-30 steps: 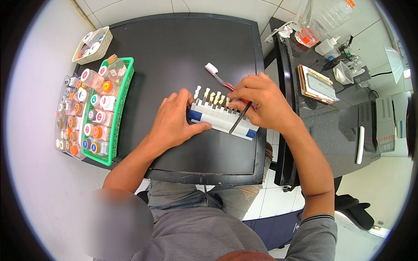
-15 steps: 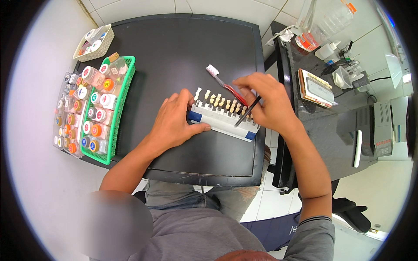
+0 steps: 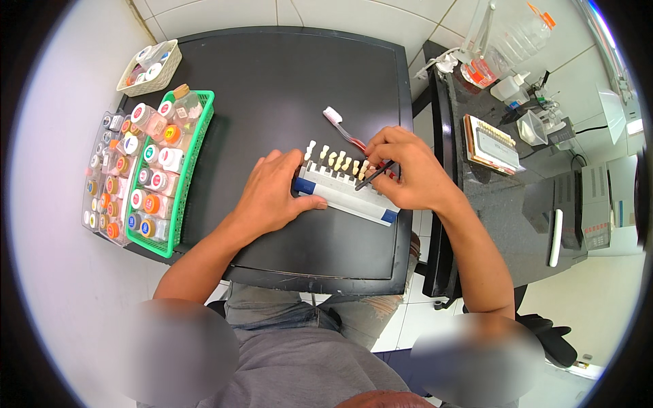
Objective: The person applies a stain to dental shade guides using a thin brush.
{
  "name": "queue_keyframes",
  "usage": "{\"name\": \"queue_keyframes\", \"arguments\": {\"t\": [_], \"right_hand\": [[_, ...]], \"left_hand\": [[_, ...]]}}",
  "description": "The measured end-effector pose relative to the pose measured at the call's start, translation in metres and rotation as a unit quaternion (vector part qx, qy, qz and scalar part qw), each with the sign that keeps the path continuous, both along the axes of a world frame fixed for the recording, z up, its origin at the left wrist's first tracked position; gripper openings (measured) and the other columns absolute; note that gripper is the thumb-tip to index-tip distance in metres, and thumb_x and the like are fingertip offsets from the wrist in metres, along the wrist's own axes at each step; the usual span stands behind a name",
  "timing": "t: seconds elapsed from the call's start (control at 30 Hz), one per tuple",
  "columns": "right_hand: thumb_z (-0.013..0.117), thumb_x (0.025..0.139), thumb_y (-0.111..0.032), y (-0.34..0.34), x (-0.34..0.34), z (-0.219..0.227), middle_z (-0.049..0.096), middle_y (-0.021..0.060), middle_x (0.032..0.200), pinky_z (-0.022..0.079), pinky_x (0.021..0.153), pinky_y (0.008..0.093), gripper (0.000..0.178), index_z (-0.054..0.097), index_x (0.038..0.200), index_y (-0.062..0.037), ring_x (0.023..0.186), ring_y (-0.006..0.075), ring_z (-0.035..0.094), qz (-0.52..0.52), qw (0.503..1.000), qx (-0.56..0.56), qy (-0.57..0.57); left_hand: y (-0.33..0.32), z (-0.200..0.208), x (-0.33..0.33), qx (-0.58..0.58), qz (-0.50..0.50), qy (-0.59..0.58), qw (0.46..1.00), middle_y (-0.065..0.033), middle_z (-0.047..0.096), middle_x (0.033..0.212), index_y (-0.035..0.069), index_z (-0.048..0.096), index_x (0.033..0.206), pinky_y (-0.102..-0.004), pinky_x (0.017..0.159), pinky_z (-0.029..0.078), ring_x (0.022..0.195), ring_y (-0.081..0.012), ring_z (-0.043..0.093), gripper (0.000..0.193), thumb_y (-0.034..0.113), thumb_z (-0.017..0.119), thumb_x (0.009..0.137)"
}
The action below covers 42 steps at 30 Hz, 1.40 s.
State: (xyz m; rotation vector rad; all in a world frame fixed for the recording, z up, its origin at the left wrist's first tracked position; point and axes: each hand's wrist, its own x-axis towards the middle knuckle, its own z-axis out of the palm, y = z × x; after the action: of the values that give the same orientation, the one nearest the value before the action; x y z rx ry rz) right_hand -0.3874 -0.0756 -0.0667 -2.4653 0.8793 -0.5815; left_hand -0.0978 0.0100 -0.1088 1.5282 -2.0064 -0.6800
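A dental shade guide (image 3: 348, 197), a grey-white holder with blue ends and a row of tooth-shaped tabs along its far side, lies on the black table. My left hand (image 3: 265, 194) grips its left end, thumb on the near side and fingers at the far side. Over the right part of the guide, my right hand (image 3: 416, 175) pinches a thin dark stick (image 3: 373, 177), whose lower tip points down at the holder's slots by the tabs. Some right-hand tabs are hidden behind these fingers. Just beyond lies a toothbrush (image 3: 341, 125) with white bristles and a red handle, partly covered by my right hand.
To the left stand a green basket (image 3: 178, 214) of small capped jars, a clear rack of jars (image 3: 102, 204) and a cream basket (image 3: 151, 85). On the right-hand counter are another shade guide (image 3: 491, 141), bottles (image 3: 509, 86) and a white stick-like piece (image 3: 556, 238).
My right hand and the dark stick have moved left along the guide, the stick now tilted flatter. More of the toothbrush's handle is covered. My left hand keeps its grip.
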Motion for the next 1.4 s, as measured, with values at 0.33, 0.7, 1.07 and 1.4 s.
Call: {"name": "queue_keyframes", "arguments": {"t": [0.33, 0.7, 1.07, 1.4], "right_hand": [[0.075, 0.083, -0.011, -0.001, 0.0, -0.006, 0.075, 0.0126, 0.103, 0.052, 0.085, 0.0456, 0.012, 0.076, 0.088, -0.0006, 0.095, 0.0334, 0.068, 0.014, 1.0, 0.013, -0.02], [0.071, 0.083, -0.008, -0.006, 0.001, 0.002, 0.075, 0.0149, 0.103, 0.054, 0.091, 0.0446, 0.011, 0.072, 0.089, 0.0002, 0.099, 0.0368, 0.07, -0.017, 0.997, 0.023, -0.069], [0.065, 0.097, -0.004, -0.011, -0.005, 0.004, 0.072, 0.0151, 0.105, 0.052, 0.083, 0.0344, 0.008, 0.065, 0.093, 0.0039, 0.092, 0.0223, 0.068, -0.09, 0.97, 0.073, -0.216], [0.068, 0.105, -0.008, -0.001, 0.005, 0.012, 0.073, 0.0169, 0.109, 0.055, 0.092, 0.0409, 0.013, 0.068, 0.098, 0.0025, 0.101, 0.0302, 0.071, -0.014, 0.979, 0.032, -0.199]], "left_hand": [[-0.001, -0.002, 0.001, 0.012, 0.009, 0.005, 1.0, -0.0171, 0.064, 0.1, 0.002, 0.059, 0.107, -0.0466, 0.087, 0.051, 0.097, -0.0377, 0.062, 0.066, 0.036, 0.104, 0.073], [-0.001, -0.001, 0.0, 0.003, 0.008, 0.002, 1.0, -0.0167, 0.064, 0.1, 0.002, 0.058, 0.108, -0.0475, 0.087, 0.049, 0.096, -0.0381, 0.061, 0.066, 0.036, 0.103, 0.075], [0.0, -0.004, 0.003, 0.005, 0.011, 0.019, 1.0, -0.0182, 0.066, 0.101, 0.001, 0.06, 0.112, -0.0464, 0.085, 0.053, 0.094, -0.0357, 0.064, 0.07, 0.036, 0.106, 0.072], [-0.002, 0.008, 0.01, 0.058, 0.052, 0.033, 0.996, -0.015, 0.07, 0.094, 0.001, 0.061, 0.108, -0.0439, 0.084, 0.055, 0.093, -0.0331, 0.067, 0.074, 0.04, 0.109, 0.066]]}}
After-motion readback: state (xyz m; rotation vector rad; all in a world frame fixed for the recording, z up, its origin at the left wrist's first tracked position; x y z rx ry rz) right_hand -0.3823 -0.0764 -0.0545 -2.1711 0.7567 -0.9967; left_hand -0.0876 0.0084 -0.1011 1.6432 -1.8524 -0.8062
